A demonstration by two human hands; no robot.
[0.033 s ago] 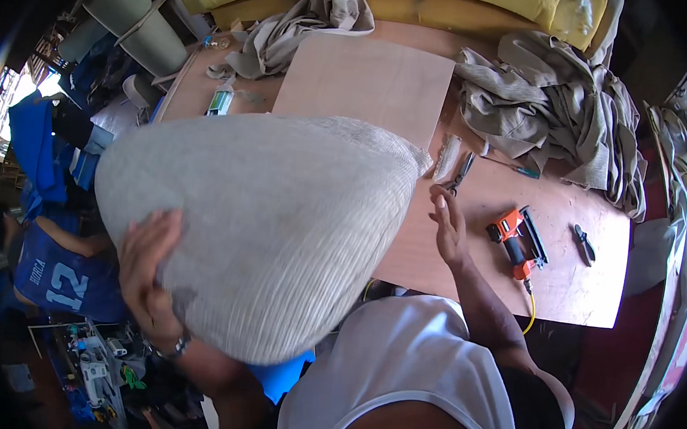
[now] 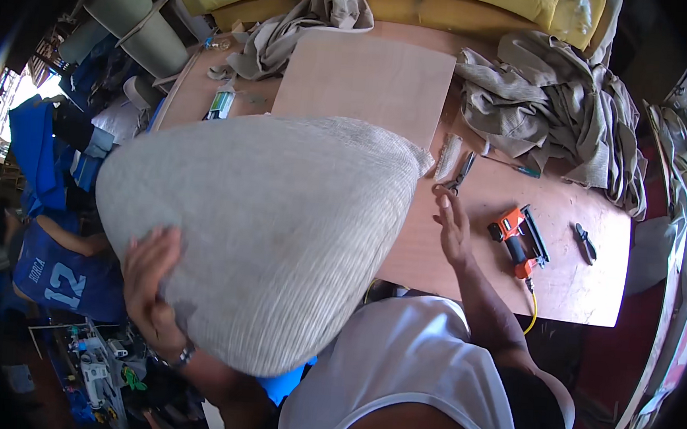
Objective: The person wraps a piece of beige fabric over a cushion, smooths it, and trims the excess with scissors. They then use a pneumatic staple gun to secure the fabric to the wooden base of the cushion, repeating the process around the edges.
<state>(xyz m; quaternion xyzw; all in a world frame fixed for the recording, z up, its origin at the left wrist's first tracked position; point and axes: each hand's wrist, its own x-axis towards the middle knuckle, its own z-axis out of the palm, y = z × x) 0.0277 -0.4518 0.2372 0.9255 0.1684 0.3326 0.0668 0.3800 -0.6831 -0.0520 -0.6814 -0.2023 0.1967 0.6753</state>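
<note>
A large, rounded-triangular cushion in pale beige ribbed fabric [image 2: 255, 224] is covering the near left corner of the brown wooden worktop [image 2: 577, 291] and jutting past the near edge, so its underside and whatever is bearing it are lying out of sight. The right hand [image 2: 455, 230] is partly masking the handles of the dark metal scissors [image 2: 465, 171], and a yellow hose [image 2: 532, 307] is disappearing below the near edge. The cushion's broad face is looking upward, its narrower corner is pointing toward the worktop's right edge, and its long axis is running roughly left to right. The slightly blurred left hand [image 2: 150, 273] is lying along the cushion's near left side, fingers extended, how firmly I cannot tell; the right is hovering unclenched and unladen, apart from the cushion.
</note>
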